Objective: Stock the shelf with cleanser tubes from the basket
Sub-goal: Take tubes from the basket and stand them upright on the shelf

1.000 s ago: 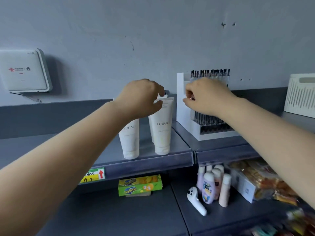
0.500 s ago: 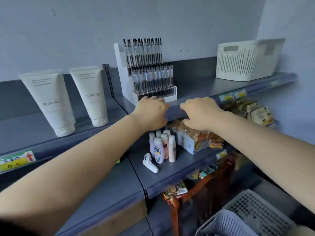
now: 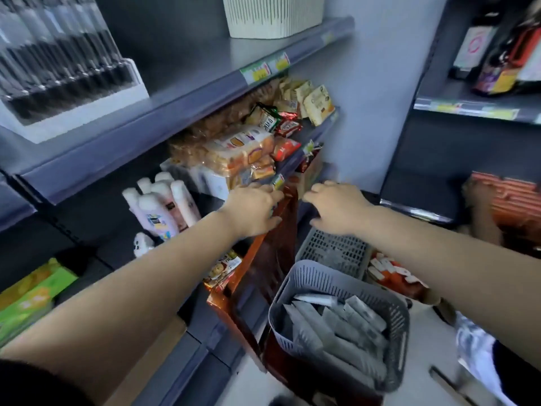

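Grey plastic tubes (image 3: 336, 326) look light; we'd pinch one mid-body. Left hand (image 3: 254, 210) and right hand (image 3: 336, 208) hold nothing, fingers loosely spread.

The pen display (image 3: 58, 68) stands on the top board. Right of it is a white bin (image 3: 272, 16). Below it stand pale bottles (image 3: 162, 206), with snack packets (image 3: 251, 150) beside them.
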The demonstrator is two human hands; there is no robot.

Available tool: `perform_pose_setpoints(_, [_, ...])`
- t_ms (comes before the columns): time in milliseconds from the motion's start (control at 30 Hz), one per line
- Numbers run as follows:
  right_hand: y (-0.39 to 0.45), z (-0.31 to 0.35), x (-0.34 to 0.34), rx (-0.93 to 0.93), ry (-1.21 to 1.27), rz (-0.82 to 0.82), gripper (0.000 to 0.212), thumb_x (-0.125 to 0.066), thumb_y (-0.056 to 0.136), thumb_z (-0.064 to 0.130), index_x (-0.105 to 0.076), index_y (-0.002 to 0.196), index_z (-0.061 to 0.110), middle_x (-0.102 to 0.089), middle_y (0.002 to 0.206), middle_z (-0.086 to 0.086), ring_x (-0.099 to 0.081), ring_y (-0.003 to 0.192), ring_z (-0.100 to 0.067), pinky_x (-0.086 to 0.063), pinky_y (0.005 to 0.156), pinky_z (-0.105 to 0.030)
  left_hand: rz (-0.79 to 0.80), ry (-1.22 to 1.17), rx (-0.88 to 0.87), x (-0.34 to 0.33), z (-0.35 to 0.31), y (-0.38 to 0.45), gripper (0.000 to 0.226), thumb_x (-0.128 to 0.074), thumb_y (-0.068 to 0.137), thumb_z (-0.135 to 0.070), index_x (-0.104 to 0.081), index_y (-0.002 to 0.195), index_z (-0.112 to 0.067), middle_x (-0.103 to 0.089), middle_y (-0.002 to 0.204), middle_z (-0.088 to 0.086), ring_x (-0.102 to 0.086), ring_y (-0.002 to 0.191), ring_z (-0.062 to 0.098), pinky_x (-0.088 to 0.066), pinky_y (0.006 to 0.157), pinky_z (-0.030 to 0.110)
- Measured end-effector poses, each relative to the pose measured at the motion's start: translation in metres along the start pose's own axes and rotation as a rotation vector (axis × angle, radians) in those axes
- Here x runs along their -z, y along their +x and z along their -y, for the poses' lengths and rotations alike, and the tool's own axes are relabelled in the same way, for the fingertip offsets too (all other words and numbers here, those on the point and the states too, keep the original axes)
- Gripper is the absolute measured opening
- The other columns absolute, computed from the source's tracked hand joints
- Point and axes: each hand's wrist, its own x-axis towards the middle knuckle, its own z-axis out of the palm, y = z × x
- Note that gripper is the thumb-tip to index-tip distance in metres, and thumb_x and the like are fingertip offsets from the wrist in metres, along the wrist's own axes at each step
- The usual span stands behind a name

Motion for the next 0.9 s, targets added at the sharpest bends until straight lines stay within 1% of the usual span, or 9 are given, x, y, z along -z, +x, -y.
perform_pose_setpoints(167, [-0.022, -0.019, -0.075, -0.154, 0.154, 0.161, 0.043, -0.055, 0.085, 0.036, -0.051, 0.124, 0.020, -0.055, 0.125, -0.003, -0.051, 0.116, -0.026, -0.048, 0.085, -0.036, 0.130, -0.089, -0.139, -0.064, -0.029, 0.031, 0.053, -0.050, 0.090, -0.042, -0.039, 0.138, -0.023, -0.051, 0.131, 0.003, -0.047, 0.122, 0.026, -0.041, 0.093, 0.036])
perform_pose_setpoints(267, [-0.034, -0.024, -0.116, -0.242, 0.280, 0.285, 0.041, -0.054, 0.086, 0.036, -0.051, 0.123, 0.019, -0.056, 0.124, -0.005, -0.054, 0.110, -0.027, -0.051, 0.083, -0.039, 0.237, -0.138, -0.171, -0.101, -0.043, 0.042, 0.047, -0.051, 0.089, -0.040, -0.045, 0.133, -0.022, -0.054, 0.125, 0.004, -0.049, 0.118, 0.028, -0.043, 0.090, 0.039])
perform_pose_setpoints(367, [-0.044, -0.028, -0.164, -0.338, 0.429, 0.399, 0.044, -0.054, 0.087, 0.038, -0.048, 0.128, 0.022, -0.053, 0.132, -0.004, -0.052, 0.117, -0.026, -0.050, 0.089, -0.040, 0.371, -0.245, -0.165, -0.146, -0.059, 0.051, 0.041, -0.052, 0.090, -0.036, -0.049, 0.127, -0.020, -0.054, 0.123, 0.003, -0.051, 0.115, 0.028, -0.046, 0.087, 0.041])
perform_pose_setpoints(500, [-0.053, -0.026, -0.233, -0.443, 0.634, 0.521, 0.045, -0.060, 0.087, 0.033, -0.050, 0.129, 0.019, -0.052, 0.135, -0.003, -0.051, 0.119, -0.023, -0.044, 0.095, -0.033, 0.543, -0.359, -0.118, -0.219, -0.076, 0.057, 0.021, -0.052, 0.089, -0.031, -0.053, 0.108, -0.022, -0.059, 0.115, 0.005, -0.058, 0.100, 0.026, -0.046, 0.069, 0.036])
perform_pose_setpoints(567, [-0.055, -0.022, -0.270, -0.496, 0.729, 0.572, 0.048, -0.061, 0.086, 0.034, -0.049, 0.131, 0.019, -0.048, 0.139, -0.003, -0.049, 0.121, -0.023, -0.043, 0.097, -0.031, 0.618, -0.423, -0.070, -0.257, -0.085, 0.058, 0.034, -0.052, 0.091, -0.033, -0.050, 0.123, -0.023, -0.056, 0.124, 0.003, -0.057, 0.104, 0.024, -0.045, 0.071, 0.033])
perform_pose_setpoints(633, [-0.054, -0.017, -0.306, -0.543, 0.815, 0.606, 0.051, -0.062, 0.086, 0.036, -0.048, 0.132, 0.019, -0.048, 0.139, -0.003, -0.049, 0.121, -0.023, -0.041, 0.096, -0.029, 0.681, -0.485, -0.004, -0.291, -0.092, 0.059, 0.047, -0.050, 0.093, -0.033, -0.041, 0.138, -0.021, -0.048, 0.138, 0.001, -0.051, 0.119, 0.022, -0.045, 0.087, 0.033])
perform_pose_setpoints(733, [-0.047, -0.008, -0.358, -0.585, 0.931, 0.640, 0.050, -0.065, 0.085, 0.034, -0.050, 0.130, 0.017, -0.052, 0.134, -0.005, -0.050, 0.119, -0.024, -0.040, 0.093, -0.027, 0.748, -0.573, 0.154, -0.338, -0.103, 0.059, 0.053, -0.046, 0.096, -0.037, -0.034, 0.143, -0.016, -0.041, 0.146, 0.003, -0.044, 0.129, 0.023, -0.040, 0.103, 0.033])
perform_pose_setpoints(833, [-0.039, -0.001, -0.402, -0.654, 1.023, 0.635, 0.047, -0.067, 0.083, 0.032, -0.053, 0.126, 0.017, -0.056, 0.128, -0.005, -0.054, 0.111, -0.022, -0.041, 0.086, -0.025, 0.775, -0.720, 0.377, -0.373, -0.116, 0.063, 0.048, -0.046, 0.096, -0.034, -0.043, 0.136, -0.008, -0.048, 0.137, 0.012, -0.047, 0.123, 0.028, -0.040, 0.099, 0.034])
perform_pose_setpoints(900, [-0.034, 0.003, -0.427, -0.699, 1.047, 0.626, 0.047, -0.067, 0.083, 0.032, -0.053, 0.126, 0.017, -0.057, 0.126, -0.005, -0.056, 0.110, -0.022, -0.042, 0.088, -0.026, 0.752, -0.815, 0.521, -0.394, -0.125, 0.064, 0.044, -0.048, 0.095, -0.030, -0.048, 0.129, -0.003, -0.052, 0.132, 0.015, -0.050, 0.119, 0.030, -0.042, 0.094, 0.033])
